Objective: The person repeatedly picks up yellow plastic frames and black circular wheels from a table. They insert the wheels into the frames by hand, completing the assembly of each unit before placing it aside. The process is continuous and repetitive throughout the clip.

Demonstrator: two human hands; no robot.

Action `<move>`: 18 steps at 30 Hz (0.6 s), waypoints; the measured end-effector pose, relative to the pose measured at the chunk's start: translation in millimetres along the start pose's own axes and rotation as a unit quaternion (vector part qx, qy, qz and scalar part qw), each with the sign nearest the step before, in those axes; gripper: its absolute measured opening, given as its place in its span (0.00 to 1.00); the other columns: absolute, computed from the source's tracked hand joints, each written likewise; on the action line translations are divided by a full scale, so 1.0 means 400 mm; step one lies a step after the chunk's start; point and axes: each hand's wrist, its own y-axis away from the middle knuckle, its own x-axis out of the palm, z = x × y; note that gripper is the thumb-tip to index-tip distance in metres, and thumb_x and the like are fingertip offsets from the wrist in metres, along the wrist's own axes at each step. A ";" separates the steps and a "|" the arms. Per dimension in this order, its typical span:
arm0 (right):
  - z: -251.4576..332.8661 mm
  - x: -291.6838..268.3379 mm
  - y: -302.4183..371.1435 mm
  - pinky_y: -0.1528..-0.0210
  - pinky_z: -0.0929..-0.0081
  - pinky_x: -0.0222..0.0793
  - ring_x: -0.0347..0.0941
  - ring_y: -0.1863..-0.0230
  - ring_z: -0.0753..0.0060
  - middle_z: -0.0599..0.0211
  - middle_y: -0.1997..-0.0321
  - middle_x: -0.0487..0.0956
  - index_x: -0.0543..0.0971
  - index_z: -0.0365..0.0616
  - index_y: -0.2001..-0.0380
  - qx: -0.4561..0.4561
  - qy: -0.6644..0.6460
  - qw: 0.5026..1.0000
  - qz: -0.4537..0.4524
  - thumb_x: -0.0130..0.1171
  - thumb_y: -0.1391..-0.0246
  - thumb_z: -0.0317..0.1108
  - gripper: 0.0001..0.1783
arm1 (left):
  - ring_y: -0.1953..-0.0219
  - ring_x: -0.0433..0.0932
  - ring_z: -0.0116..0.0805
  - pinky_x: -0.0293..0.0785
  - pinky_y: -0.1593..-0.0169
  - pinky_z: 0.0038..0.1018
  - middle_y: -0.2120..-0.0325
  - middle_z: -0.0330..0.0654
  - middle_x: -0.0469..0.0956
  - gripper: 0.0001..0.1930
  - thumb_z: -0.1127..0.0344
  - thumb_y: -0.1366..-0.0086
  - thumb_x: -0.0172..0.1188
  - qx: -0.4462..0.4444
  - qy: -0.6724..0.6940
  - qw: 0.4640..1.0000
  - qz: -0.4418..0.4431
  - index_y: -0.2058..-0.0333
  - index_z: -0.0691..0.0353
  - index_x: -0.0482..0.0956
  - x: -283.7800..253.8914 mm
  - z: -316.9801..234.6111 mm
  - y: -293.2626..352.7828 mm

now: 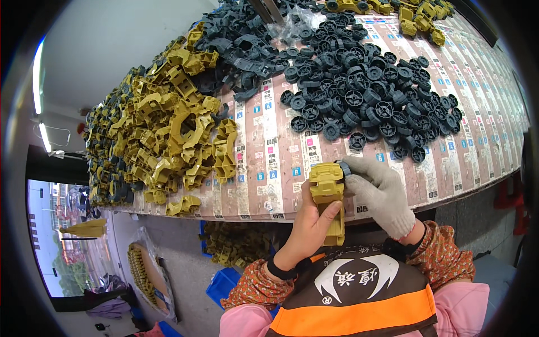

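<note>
My bare left hand [307,229] is wrapped round a yellow plastic toy truck body [327,184], holding it lengthwise just off the table's front edge. In a white knitted glove, my right hand [384,194] pinches a small dark toy wheel [345,168] against the truck's right side, near its far end. Whether the wheel is seated on the truck cannot be made out, as the gloved fingers partly cover it. Beyond both hands lies a big heap of dark spoked wheels [365,98] on the patterned table [477,112].
Yellow plastic body parts [177,123] are piled on the table's left, with dark chassis-like parts [241,53] behind them. Yellow toy vehicles [421,22] stand at the far right. Under the table are more yellow parts [233,241] and a blue bin [223,286].
</note>
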 end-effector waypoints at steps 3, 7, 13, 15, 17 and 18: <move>0.004 0.007 0.029 0.51 0.67 0.79 0.85 0.55 0.58 0.46 0.53 0.85 0.74 0.33 0.35 -0.074 0.143 0.987 -0.003 0.60 0.36 0.24 0.27 | 0.44 0.81 0.41 0.75 0.40 0.35 0.46 0.50 0.80 0.33 0.57 0.21 0.58 -0.013 -0.045 0.999 0.014 0.31 0.69 0.51 -0.005 -0.006 0.005; 0.001 0.004 0.057 0.59 0.55 0.78 0.84 0.63 0.39 0.37 0.56 0.83 0.68 0.32 0.31 -0.133 0.251 0.958 0.033 0.57 0.40 0.22 0.33 | 0.45 0.83 0.56 0.77 0.43 0.42 0.48 0.59 0.80 0.36 0.54 0.23 0.60 0.004 -0.202 0.979 0.011 0.31 0.70 0.51 0.001 -0.011 0.020; 0.002 0.000 0.098 0.62 0.47 0.76 0.81 0.66 0.34 0.35 0.61 0.82 0.66 0.30 0.33 -0.130 0.335 0.932 0.054 0.57 0.44 0.24 0.35 | 0.47 0.81 0.68 0.79 0.46 0.50 0.49 0.65 0.80 0.40 0.51 0.26 0.61 -0.022 -0.226 0.974 0.014 0.31 0.69 0.50 0.032 0.021 0.071; 0.017 -0.003 0.106 0.61 0.46 0.76 0.81 0.66 0.33 0.34 0.61 0.82 0.68 0.31 0.35 -0.091 0.363 0.924 0.077 0.57 0.45 0.26 0.32 | 0.47 0.81 0.68 0.78 0.46 0.49 0.49 0.66 0.80 0.38 0.53 0.26 0.62 -0.034 -0.233 0.972 0.014 0.31 0.68 0.51 0.039 0.024 0.089; 0.036 -0.017 0.091 0.61 0.45 0.77 0.81 0.66 0.33 0.36 0.63 0.82 0.72 0.33 0.41 -0.101 0.355 0.925 0.091 0.57 0.46 0.27 0.27 | 0.47 0.81 0.68 0.78 0.45 0.48 0.49 0.65 0.80 0.38 0.54 0.26 0.63 -0.024 -0.202 0.979 0.029 0.31 0.67 0.51 0.022 0.016 0.083; 0.043 -0.025 0.074 0.61 0.45 0.77 0.81 0.66 0.33 0.37 0.64 0.82 0.74 0.34 0.44 -0.105 0.352 0.925 0.098 0.57 0.46 0.27 0.25 | 0.46 0.81 0.68 0.78 0.45 0.47 0.49 0.64 0.80 0.38 0.54 0.27 0.63 -0.020 -0.186 0.982 0.036 0.31 0.66 0.52 0.011 0.011 0.081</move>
